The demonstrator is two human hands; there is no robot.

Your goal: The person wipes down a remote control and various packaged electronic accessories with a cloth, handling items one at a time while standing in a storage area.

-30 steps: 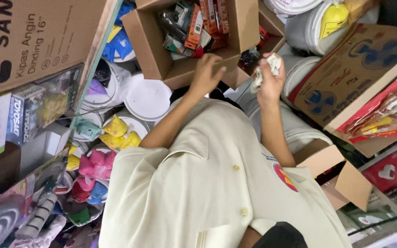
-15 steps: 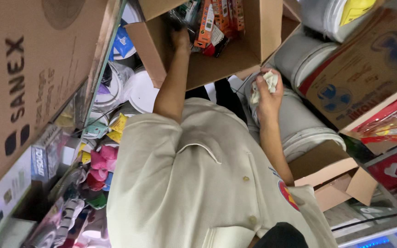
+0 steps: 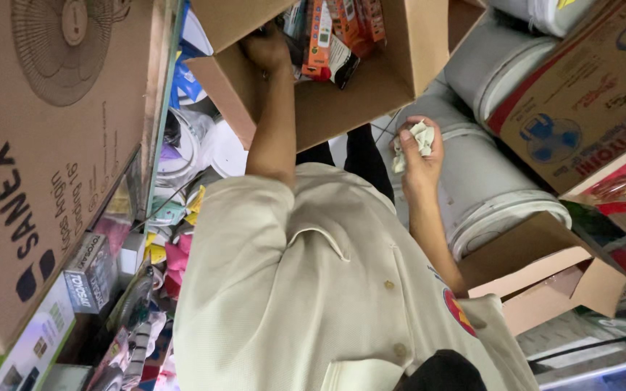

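Note:
My left hand reaches up into an open brown cardboard box and rests among several orange and black packaged items; its fingers are partly hidden by the box wall, so whether it grips anything is unclear. My right hand is held below the box's right corner, closed around a crumpled white wad of paper or cloth. My cream short-sleeved shirt fills the lower middle of the view.
A large cardboard box with a fan drawing stands close on the left. Stacked white plastic tubs and another printed carton are on the right. An open carton is at lower right, colourful plastic goods at lower left.
My left hand has gone from the box's front edge deep into the box. My right hand, still holding the white wad, has dropped away from the box. The view has closed in.

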